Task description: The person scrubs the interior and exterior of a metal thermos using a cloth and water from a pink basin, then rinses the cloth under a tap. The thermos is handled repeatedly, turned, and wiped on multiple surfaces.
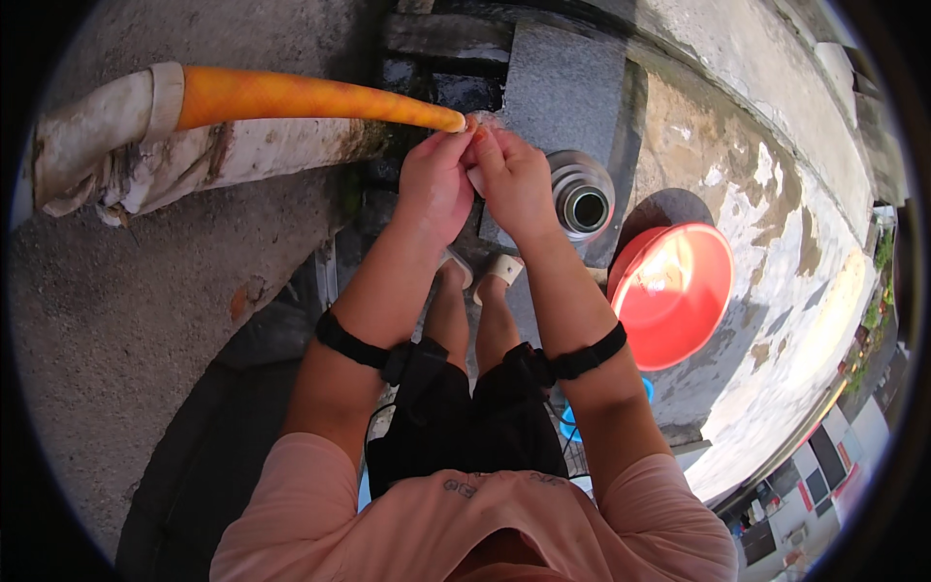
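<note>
My left hand (434,184) and my right hand (518,177) meet at the end of an orange hose (310,100). The fingertips of both are pressed together, with a clear shimmer like running water over them. A small pale bit shows between the hands, too hidden to name. Whatever they pinch is mostly covered by the fingers. Just right of my right hand, a metal flask (582,199) stands upright with its round dark mouth uncovered.
The hose comes out of a thick whitish pipe (95,131) at the left, with a wrapped pipe (262,160) beneath it. A red basin (676,301) sits on its side at the right, against a peeling wall (766,242). A grey slab (562,87) lies beyond my hands.
</note>
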Tool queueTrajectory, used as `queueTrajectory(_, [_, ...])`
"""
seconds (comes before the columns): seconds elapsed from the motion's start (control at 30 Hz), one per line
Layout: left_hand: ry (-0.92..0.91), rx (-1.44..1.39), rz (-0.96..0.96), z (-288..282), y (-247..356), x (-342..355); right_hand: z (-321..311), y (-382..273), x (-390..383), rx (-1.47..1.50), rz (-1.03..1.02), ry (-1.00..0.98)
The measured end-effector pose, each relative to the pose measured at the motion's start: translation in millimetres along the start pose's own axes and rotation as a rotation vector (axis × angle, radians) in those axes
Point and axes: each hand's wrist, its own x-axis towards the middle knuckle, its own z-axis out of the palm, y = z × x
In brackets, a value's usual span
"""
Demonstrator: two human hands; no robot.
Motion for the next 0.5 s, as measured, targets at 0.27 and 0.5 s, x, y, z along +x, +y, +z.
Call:
queueTrajectory(0.27, [0.145, -0.124, -0.142, -1, 0, 17, 9, 13, -3, -0.266, -0.306, 0.042])
queueTrajectory(0.5, [0.144, 0.338, 0.149, 8, -6, 15, 26, 11, 12, 0.953, 0.46, 0.116])
